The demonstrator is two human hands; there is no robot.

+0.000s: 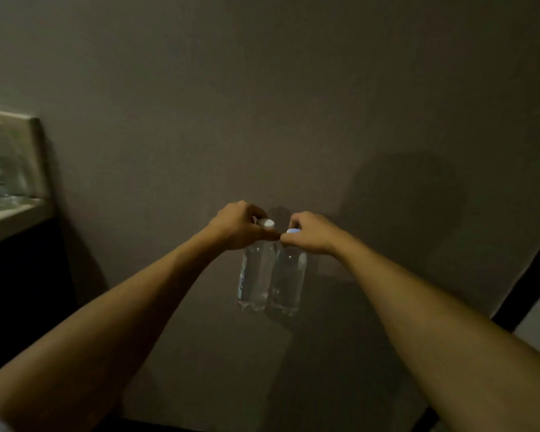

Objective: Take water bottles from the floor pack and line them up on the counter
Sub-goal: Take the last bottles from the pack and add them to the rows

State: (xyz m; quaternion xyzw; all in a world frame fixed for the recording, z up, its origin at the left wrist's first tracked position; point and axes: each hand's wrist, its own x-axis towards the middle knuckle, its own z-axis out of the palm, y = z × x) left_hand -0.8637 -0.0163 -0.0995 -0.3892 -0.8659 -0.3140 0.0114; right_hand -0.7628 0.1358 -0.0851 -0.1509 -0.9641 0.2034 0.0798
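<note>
While both arms reach forward, two clear water bottles hang side by side in mid-air, touching, before plain wall. Left hand (236, 224) grips left bottle (254, 275) at neck, fingers curled under white cap (266, 223). Right hand (309, 232) pinches right bottle (286, 282) at its cap, mostly hidden. Counter edge (13, 218) at far left, well apart from bottles; blurred clear shapes on it, possibly placed bottles, cannot tell. Floor pack not in view. Judgement: mid-carry; these two not yet set down, remaining count unknown.
</note>
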